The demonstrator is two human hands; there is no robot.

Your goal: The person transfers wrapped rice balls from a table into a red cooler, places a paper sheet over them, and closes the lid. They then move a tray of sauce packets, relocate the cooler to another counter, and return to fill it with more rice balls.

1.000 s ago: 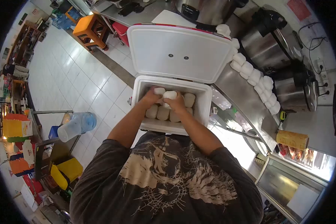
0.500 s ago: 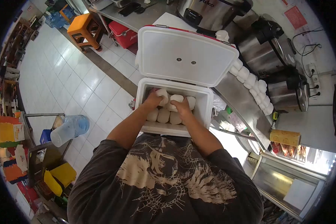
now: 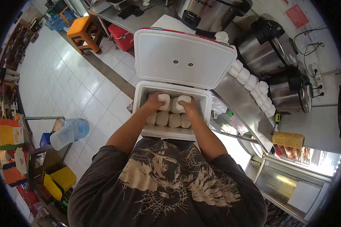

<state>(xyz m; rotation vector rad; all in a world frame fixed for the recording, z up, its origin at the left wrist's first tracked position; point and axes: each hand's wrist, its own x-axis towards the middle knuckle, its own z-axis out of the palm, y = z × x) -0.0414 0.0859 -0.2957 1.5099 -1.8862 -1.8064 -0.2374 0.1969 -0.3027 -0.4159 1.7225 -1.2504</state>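
An open white cooler box (image 3: 210,113) stands in front of me, its lid (image 3: 183,56) tipped back. My left hand (image 3: 153,104), inside at the left, has its fingers around a white rounded packet (image 3: 164,99). Toward the right side, my right hand (image 3: 190,106) grips another white packet (image 3: 185,99), thumb on its near face. Between the two held packets sits a further one (image 3: 174,106). Along the near wall several similar packets (image 3: 162,119) lie in a row. What lies under my hands is hidden.
More white packets (image 3: 251,82) are stacked on the steel counter (image 3: 236,101) to the right, beside large rice cookers (image 3: 290,89). An orange stool (image 3: 84,32) and red cooler (image 3: 121,36) stand beyond the box. A water jug (image 3: 77,128) is at left.
My right hand has moved right inside the box with its packet, widening the gap between my hands. My left hand still holds its packet at the left. The view has shifted slightly.
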